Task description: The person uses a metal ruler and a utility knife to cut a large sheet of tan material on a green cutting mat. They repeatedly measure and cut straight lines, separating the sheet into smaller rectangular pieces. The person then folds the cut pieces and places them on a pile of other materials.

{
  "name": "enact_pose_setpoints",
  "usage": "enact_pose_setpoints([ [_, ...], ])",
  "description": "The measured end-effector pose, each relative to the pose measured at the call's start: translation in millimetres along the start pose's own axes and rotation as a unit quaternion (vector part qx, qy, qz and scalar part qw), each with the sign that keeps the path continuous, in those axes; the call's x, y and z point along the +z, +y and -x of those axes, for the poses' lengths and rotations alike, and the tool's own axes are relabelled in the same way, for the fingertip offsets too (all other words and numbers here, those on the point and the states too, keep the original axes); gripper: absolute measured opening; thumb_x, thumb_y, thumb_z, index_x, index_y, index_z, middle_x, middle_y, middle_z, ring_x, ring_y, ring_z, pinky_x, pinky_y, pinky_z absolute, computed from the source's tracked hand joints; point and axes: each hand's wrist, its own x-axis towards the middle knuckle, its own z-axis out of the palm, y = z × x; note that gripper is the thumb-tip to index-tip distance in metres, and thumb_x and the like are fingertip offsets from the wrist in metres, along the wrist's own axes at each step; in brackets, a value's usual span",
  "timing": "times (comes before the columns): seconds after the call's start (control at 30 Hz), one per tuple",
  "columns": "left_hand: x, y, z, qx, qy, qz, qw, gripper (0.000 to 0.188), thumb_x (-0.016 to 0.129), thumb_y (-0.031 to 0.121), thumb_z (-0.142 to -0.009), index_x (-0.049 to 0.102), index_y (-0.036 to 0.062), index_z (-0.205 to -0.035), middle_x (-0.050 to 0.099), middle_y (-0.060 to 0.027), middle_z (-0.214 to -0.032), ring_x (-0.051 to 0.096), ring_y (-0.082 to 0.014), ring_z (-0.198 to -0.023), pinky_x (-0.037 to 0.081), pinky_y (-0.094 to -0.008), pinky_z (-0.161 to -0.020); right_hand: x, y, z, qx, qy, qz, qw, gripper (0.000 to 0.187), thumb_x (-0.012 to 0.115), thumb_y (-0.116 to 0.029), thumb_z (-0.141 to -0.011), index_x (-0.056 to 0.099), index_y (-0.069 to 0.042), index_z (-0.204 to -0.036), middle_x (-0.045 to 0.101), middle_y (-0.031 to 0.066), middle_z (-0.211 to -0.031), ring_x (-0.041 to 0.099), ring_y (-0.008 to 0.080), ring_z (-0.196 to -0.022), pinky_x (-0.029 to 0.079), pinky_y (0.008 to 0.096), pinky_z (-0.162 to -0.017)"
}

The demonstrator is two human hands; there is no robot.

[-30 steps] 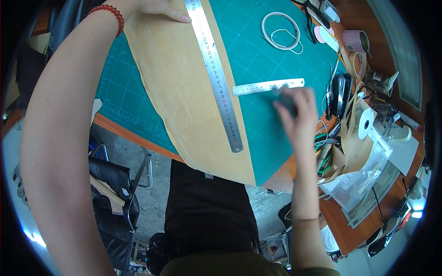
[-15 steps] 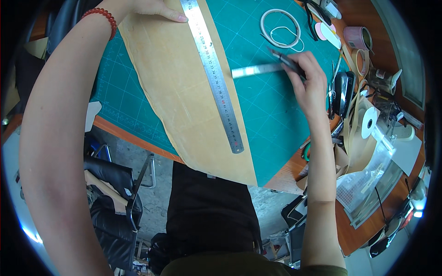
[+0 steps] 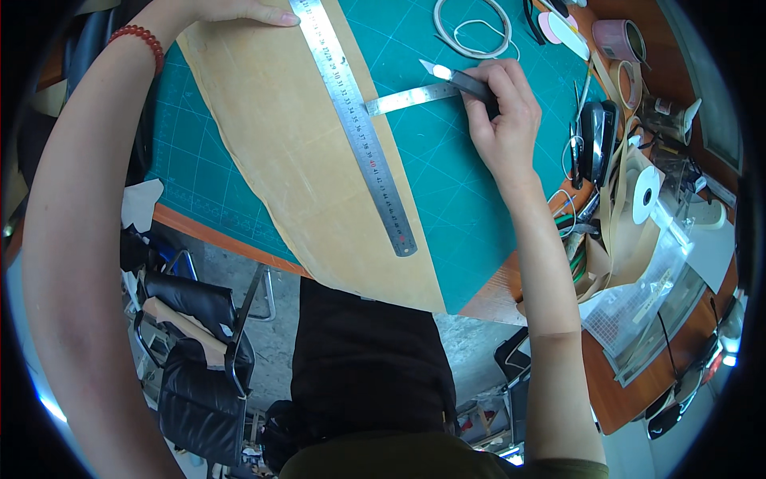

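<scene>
A large tan sheet [image 3: 263, 136], apparently leather, lies over a green cutting mat [image 3: 455, 215] and reaches the table's near edge. A long steel ruler [image 3: 371, 156] rests along its right side. My left hand [image 3: 239, 9], partly cut off by the top edge, lies on the sheet, its thumb stretched out beside the ruler; the other fingers are hidden. My right hand [image 3: 511, 108] grips a dark-handled craft knife [image 3: 471, 82], blade pointing up and left, together with a short steel ruler [image 3: 411, 99]. The short ruler's tip meets the long ruler's right edge, over the sheet's margin.
A roll of thin white tape [image 3: 476, 28] lies beyond my right hand. Along the right stand a stapler [image 3: 597, 144], a pink tin [image 3: 618, 40], a tape roll [image 3: 627, 84], a white spool [image 3: 646, 191] and plastic bags. A black chair [image 3: 199, 383] is at lower left.
My right hand has moved left and slightly up, bringing the short ruler's tip from the sheet's edge to the long ruler. The whole view has also shifted a little.
</scene>
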Motion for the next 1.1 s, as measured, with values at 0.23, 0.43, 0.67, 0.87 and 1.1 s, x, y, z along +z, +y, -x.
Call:
enact_pose_setpoints([
  [0.23, 4.4, 9.7, -12.5, 0.011, 0.006, -0.016, 1.000, 0.154, 0.085, 0.072, -0.059, -0.006, -0.0010, -0.159, 0.001, -0.0293, -0.165, 0.003, -0.0416, -0.155, 0.012, -0.0427, -0.127, 1.4, 7.9, 4.3, -0.006, 0.022, 0.015, 1.000, 0.018, 0.070, -0.004, -0.072, 0.069, -0.011, -0.088, 0.060, 0.0037, -0.084, 0.063, 0.0234, -0.072, 0.048, 0.0350, -0.060],
  [0.43, 1.8, 2.4, 4.0, 0.001, 0.023, -0.020, 1.000, 0.152, 0.085, 0.072, -0.060, -0.004, -0.0005, -0.160, 0.006, -0.0298, -0.165, 0.008, -0.0413, -0.155, 0.014, -0.0416, -0.127, 2.6, 4.3, 0.6, -0.014, 0.012, -0.007, 1.000, 0.017, 0.070, -0.005, -0.072, 0.069, -0.011, -0.088, 0.060, 0.0040, -0.084, 0.062, 0.0232, -0.072, 0.048, 0.0350, -0.060],
  [0.67, 2.3, 2.5, 0.4, 0.013, 0.022, -0.014, 1.000, 0.152, 0.084, 0.072, -0.060, -0.004, -0.0022, -0.159, 0.006, -0.0293, -0.165, 0.009, -0.0402, -0.154, 0.016, -0.0409, -0.126, 2.0, 5.5, 0.9, -0.014, 0.011, -0.008, 1.000, 0.017, 0.070, -0.005, -0.072, 0.069, -0.011, -0.088, 0.061, 0.0037, -0.084, 0.063, 0.0231, -0.073, 0.049, 0.0347, -0.061],
  [0.87, 5.0, -1.0, 0.8, 0.013, 0.038, -0.016, 0.999, 0.150, 0.085, 0.071, -0.061, -0.001, -0.0032, -0.159, 0.008, -0.0300, -0.164, 0.010, -0.0410, -0.154, 0.016, -0.0436, -0.126, 3.3, 3.8, 0.6, -0.009, 0.008, 0.001, 1.000, 0.016, 0.070, -0.006, -0.072, 0.069, -0.011, -0.088, 0.061, 0.0037, -0.084, 0.063, 0.0233, -0.073, 0.049, 0.0353, -0.061],
  [1.1, 3.3, 33.4, 32.2, 0.161, 0.178, -0.073, 0.968, 0.143, 0.086, 0.067, -0.064, 0.004, 0.0002, -0.160, 0.011, -0.0286, -0.165, 0.011, -0.0435, -0.154, 0.018, -0.0443, -0.125, -1.2, 0.7, 0.5, 0.003, 0.009, 0.017, 1.000, 0.014, 0.069, -0.007, -0.073, 0.068, -0.011, -0.086, 0.060, 0.0042, -0.083, 0.062, 0.0244, -0.072, 0.048, 0.0367, -0.060],
])
